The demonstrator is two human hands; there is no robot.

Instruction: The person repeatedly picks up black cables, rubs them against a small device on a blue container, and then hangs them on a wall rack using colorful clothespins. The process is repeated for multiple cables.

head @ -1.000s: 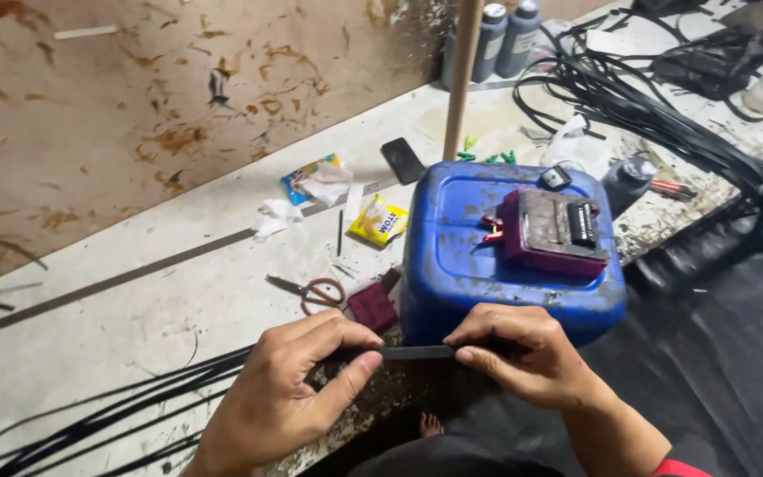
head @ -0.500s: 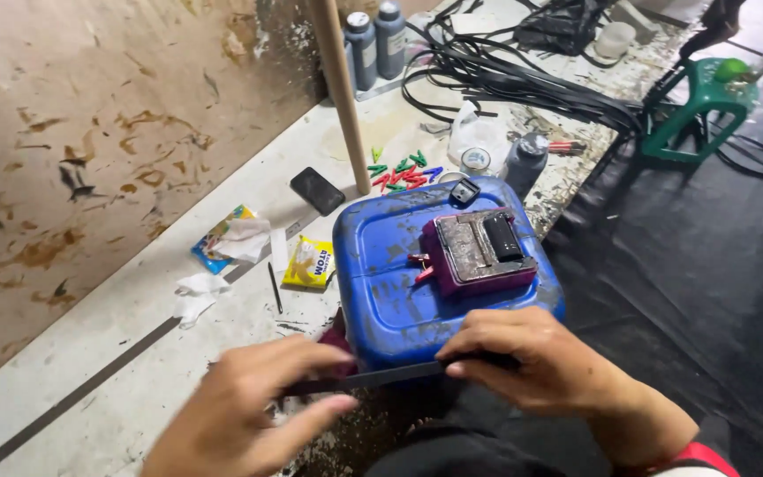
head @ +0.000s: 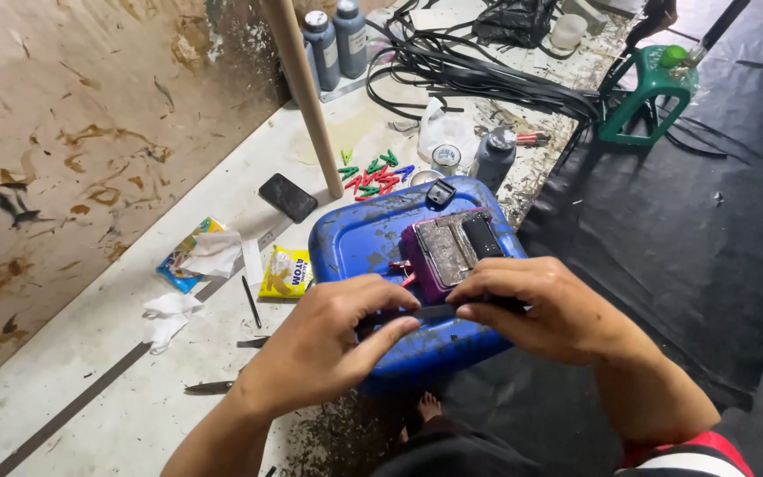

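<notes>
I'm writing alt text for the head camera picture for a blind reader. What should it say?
Two bare hands, left hand and right hand, pinch a thin black strip between them over a blue plastic container lying on its side. A purple block-shaped tool rests on the container; a phone, snack packets and coloured pegs lie on the stained floor.

Blue plastic jerrycan: scuffed, matt, smeared with grime.
Purple plastic block: its grey metal face is worn and dull.
Thin black strip: smooth, slightly shiny, rubber-like.
Plywood wall panel: rough, stained.
Black floor sheet: matt, dusty.
Yellow foil sachet: glossy.
</notes>
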